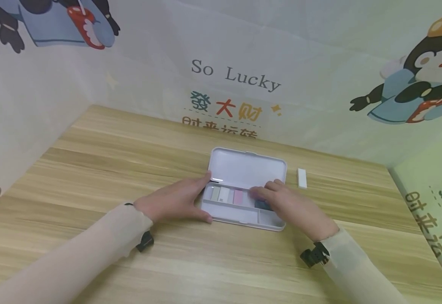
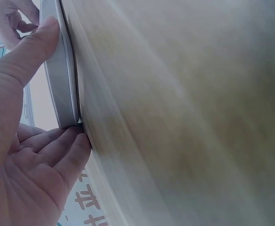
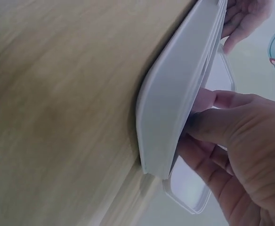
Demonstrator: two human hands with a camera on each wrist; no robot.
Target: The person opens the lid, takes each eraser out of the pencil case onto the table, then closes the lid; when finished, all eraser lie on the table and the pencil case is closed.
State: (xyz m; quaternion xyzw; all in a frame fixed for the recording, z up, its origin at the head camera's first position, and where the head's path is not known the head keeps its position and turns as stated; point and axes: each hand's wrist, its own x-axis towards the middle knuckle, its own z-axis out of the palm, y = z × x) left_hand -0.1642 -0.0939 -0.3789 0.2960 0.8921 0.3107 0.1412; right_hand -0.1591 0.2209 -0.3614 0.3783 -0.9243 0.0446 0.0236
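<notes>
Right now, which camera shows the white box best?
The head view: it looks down into the white box, showing its open lid and even the pink block inside. The left wrist view shows mainly its outside; the right wrist view shows its outside plus parts of the lid.

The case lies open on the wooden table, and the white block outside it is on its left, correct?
Not left: the white block is right of the case, as the head view shows. The case lies open on the table.

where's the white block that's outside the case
In the head view, the white block lies on the table, just right of the open case and beyond the right hand.
</notes>
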